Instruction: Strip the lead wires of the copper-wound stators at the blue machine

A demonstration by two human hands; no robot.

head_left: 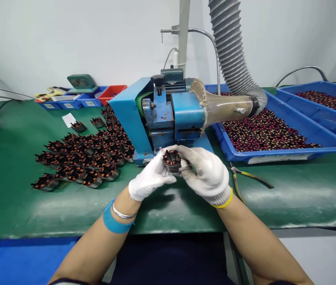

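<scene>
Between my two gloved hands is a motor stator (172,161), a short dark ring with copper windings and black prongs on top. My left hand (153,174), in a thin white glove, grips its left side. The right hand (205,168) wears a thicker white knit glove with a yellow cuff, and its fingers close on the stator's right side. The stator is held just in front of the blue grinding machine (162,114), above the green table mat (126,209). Many similar stators (87,158) stand grouped on the mat left of the machine.
A ribbed grey hose (230,43) joins the machine's clear funnel (227,111). Blue trays (242,156) of small red-and-black parts stand at right. Yellow-handled pliers (246,174) lie beside my right hand. Small blue bins (87,101) and a red bin (111,93) line the back left.
</scene>
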